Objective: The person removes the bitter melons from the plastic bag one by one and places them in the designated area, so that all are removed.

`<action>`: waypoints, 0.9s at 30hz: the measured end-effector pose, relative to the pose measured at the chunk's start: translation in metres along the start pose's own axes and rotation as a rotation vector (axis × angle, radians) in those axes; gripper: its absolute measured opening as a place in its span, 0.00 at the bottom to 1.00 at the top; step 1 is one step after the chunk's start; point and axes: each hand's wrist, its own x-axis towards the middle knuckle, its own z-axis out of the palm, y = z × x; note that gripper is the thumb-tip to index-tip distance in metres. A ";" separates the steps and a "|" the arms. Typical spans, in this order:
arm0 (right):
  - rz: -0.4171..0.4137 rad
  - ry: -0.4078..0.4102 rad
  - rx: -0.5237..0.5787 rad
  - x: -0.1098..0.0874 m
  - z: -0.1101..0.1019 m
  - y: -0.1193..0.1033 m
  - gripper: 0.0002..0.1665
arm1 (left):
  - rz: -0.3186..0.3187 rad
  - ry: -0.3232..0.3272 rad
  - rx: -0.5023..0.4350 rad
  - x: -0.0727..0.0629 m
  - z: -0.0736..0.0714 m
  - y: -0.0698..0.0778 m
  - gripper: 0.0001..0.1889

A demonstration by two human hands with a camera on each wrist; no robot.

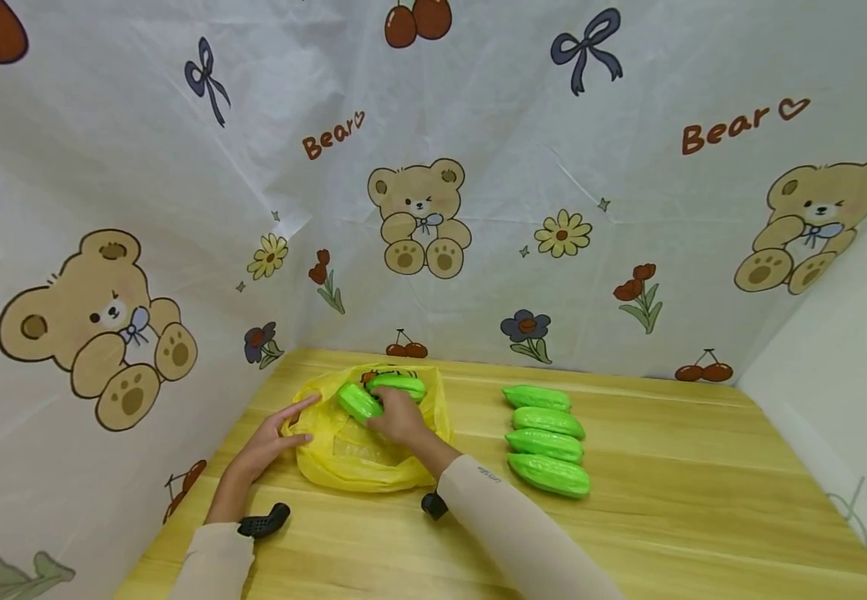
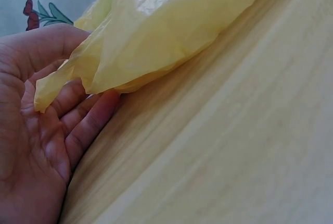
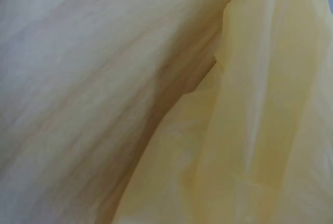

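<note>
A yellow plastic bag (image 1: 362,477) lies on the table with its mouth spread. Inside it are two bright green bitter melons, one at the back (image 1: 403,384) and a tilted bitter melon (image 1: 358,403) in front. My right hand (image 1: 402,417) reaches into the bag and grips the end of the tilted one between thumb and fingers. At the bag's left rim, my left hand (image 1: 272,442) holds the plastic between thumb and fingers; the left wrist view shows a loose bag corner (image 2: 49,89) over the palm. The right wrist view shows bag plastic (image 3: 250,130), hiding the right fingers.
Several more bitter melons (image 1: 546,446) lie in a column on the wooden table (image 1: 674,483), right of the bag. A printed bear cloth (image 1: 478,108) hangs behind the table and along its left side. A thin cord (image 1: 849,508) shows at the right edge.
</note>
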 end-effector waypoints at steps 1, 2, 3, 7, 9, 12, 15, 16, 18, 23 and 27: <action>0.005 0.001 -0.006 0.000 0.000 0.000 0.37 | 0.001 0.000 0.000 0.000 0.000 0.000 0.34; 0.009 0.004 -0.005 0.001 0.001 -0.001 0.37 | 0.000 -0.001 0.002 0.000 0.001 -0.001 0.34; 0.014 0.006 -0.001 0.001 0.001 -0.001 0.37 | 0.001 0.000 0.004 0.000 0.001 -0.001 0.34; 0.014 0.014 0.000 0.003 0.002 0.000 0.33 | 0.006 0.004 0.005 0.001 0.002 0.000 0.34; -0.002 0.018 0.009 0.003 0.002 0.000 0.32 | 0.002 0.005 0.001 0.001 0.002 0.001 0.34; -0.013 0.016 0.021 0.002 0.004 0.000 0.30 | 0.003 0.003 0.004 0.000 0.001 0.001 0.34; -0.011 0.018 0.032 0.001 0.004 0.001 0.30 | 0.011 -0.001 0.003 0.000 0.001 0.001 0.34; -0.007 0.018 0.035 0.000 0.004 0.002 0.29 | 0.013 -0.001 0.001 0.000 0.002 0.001 0.34; -0.008 0.025 0.050 -0.001 0.004 0.002 0.29 | 0.011 -0.002 -0.001 -0.001 0.002 0.001 0.34; -0.016 0.047 0.095 -0.003 0.000 0.001 0.26 | -0.003 0.000 -0.003 -0.002 0.002 0.002 0.34; -0.018 0.055 0.133 -0.005 -0.004 -0.001 0.25 | -0.003 -0.001 -0.002 -0.001 0.001 0.002 0.34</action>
